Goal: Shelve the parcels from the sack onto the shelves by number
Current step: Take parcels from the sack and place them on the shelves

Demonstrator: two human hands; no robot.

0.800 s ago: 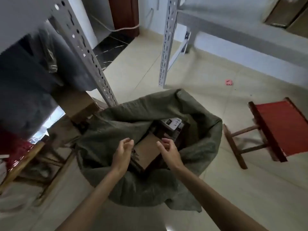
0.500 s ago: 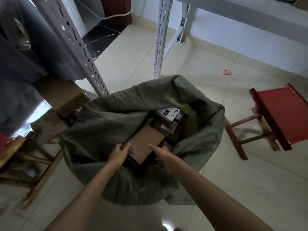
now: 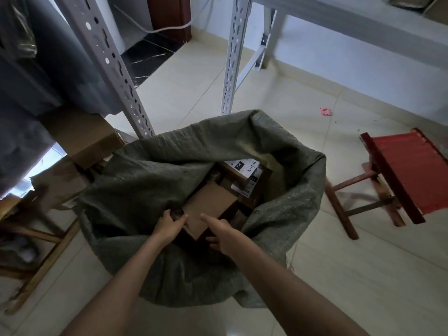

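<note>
Open sack mouth (image 3: 312,166) above packed parcels (image 3: 211,204); shelf upright (image 3: 114,69) and red stool (image 3: 407,170) flanking.

Your left hand (image 3: 169,225) and right hand (image 3: 221,235) grip opposite edges of a plain cardboard box (image 3: 208,207) inside the open green sack (image 3: 150,180). Behind it, a parcel's label (image 3: 243,167) reads "3-1-3".
</note>
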